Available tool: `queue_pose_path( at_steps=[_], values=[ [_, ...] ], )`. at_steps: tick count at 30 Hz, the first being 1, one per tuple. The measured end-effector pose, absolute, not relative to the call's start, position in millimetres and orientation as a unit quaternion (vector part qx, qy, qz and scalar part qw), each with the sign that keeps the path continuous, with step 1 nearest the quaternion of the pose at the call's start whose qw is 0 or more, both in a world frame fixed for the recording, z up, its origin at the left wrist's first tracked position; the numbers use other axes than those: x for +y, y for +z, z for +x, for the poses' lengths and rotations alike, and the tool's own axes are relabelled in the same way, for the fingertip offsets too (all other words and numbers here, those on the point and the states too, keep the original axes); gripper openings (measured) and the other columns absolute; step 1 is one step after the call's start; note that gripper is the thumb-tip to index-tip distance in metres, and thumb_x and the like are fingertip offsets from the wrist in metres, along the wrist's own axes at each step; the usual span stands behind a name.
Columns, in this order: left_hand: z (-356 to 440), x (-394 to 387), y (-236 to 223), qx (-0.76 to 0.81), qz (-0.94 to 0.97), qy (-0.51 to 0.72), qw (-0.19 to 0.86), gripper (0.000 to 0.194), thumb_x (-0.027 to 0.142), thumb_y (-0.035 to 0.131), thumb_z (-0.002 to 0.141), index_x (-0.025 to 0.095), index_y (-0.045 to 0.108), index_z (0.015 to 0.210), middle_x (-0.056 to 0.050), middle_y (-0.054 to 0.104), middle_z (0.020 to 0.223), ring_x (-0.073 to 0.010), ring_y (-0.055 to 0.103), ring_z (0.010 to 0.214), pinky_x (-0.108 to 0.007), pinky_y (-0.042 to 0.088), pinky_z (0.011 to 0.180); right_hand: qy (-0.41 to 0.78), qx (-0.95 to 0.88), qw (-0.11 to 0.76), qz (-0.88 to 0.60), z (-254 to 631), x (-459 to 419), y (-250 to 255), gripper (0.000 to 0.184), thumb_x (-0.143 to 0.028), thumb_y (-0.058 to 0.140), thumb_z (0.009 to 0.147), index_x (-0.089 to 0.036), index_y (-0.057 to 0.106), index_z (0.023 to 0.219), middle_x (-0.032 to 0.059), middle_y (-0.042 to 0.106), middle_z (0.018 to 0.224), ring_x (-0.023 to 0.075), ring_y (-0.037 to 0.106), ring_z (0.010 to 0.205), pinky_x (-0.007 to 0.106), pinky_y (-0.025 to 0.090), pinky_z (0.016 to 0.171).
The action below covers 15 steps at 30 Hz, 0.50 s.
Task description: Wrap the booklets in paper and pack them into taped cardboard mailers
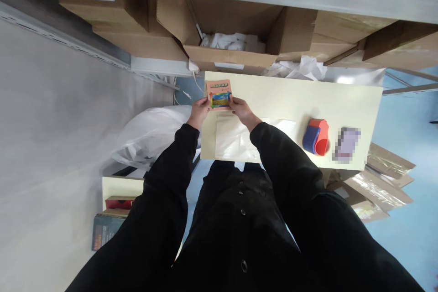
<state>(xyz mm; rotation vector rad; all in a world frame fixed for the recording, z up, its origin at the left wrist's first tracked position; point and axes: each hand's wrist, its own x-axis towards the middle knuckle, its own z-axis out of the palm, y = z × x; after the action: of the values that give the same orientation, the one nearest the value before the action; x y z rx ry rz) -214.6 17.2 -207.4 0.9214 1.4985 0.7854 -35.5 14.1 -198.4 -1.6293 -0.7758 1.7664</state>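
A small pink book [219, 86] with a landscape picture on its cover is held over the left end of the pale table [342, 100]. My left hand [200, 112] grips its left edge, and my right hand [242, 110] pinches the right edge near the lower corner. Just below the hands, white plastic bags [232, 139] lie flat on the table, partly covered by my right forearm. Farther right stands a red and blue tape dispenser [316, 138].
A blurred-out flat object [347, 144] lies at the table's right end. Behind the table, an open cardboard box [229, 58] holds white paper pieces. A large white plastic bag [150, 132] is at the left, above stacked books [108, 230]. Flattened cardboard [379, 187] leans at the right.
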Motion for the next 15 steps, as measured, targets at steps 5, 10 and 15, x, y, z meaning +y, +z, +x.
queue_pose_path(
  at_steps=[5, 10, 15],
  values=[
    [-206.8, 3.8, -179.2, 0.607, 0.413, 0.316, 0.601, 0.036, 0.035, 0.065, 0.073, 0.015, 0.066, 0.102, 0.001, 0.058, 0.074, -0.0077, 0.049, 0.060, -0.021, 0.041, 0.059, 0.628, -0.320, 0.360, -0.611, -11.7, -11.2, -181.2, 0.036, -0.038, 0.062, 0.076, -0.017, 0.060, 0.105, 0.0024, 0.066, 0.087, 0.0113, 0.057, 0.072, 0.030, 0.050, 0.073],
    [-170.5, -46.4, -166.1, 0.559, 0.509, 0.259, 0.602, 0.032, 0.031, 0.062, 0.074, 0.015, 0.067, 0.102, -0.002, 0.064, 0.085, -0.0118, 0.056, 0.069, -0.025, 0.046, 0.066, 0.599, -0.334, 0.359, -0.633, 43.1, -91.7, -155.6, 0.040, -0.042, 0.062, 0.075, -0.017, 0.060, 0.106, 0.0011, 0.064, 0.076, 0.0116, 0.058, 0.063, 0.028, 0.051, 0.061],
    [-109.3, -116.3, -167.9, 0.486, 0.576, 0.148, 0.641, 0.024, 0.027, 0.060, 0.076, 0.015, 0.068, 0.095, -0.005, 0.067, 0.083, -0.0175, 0.062, 0.074, -0.030, 0.051, 0.072, 0.525, -0.326, 0.324, -0.717, 100.9, -180.9, -152.9, 0.034, -0.040, 0.059, 0.075, -0.015, 0.062, 0.097, 0.0058, 0.067, 0.084, 0.0124, 0.057, 0.059, 0.029, 0.051, 0.056]
  ],
)
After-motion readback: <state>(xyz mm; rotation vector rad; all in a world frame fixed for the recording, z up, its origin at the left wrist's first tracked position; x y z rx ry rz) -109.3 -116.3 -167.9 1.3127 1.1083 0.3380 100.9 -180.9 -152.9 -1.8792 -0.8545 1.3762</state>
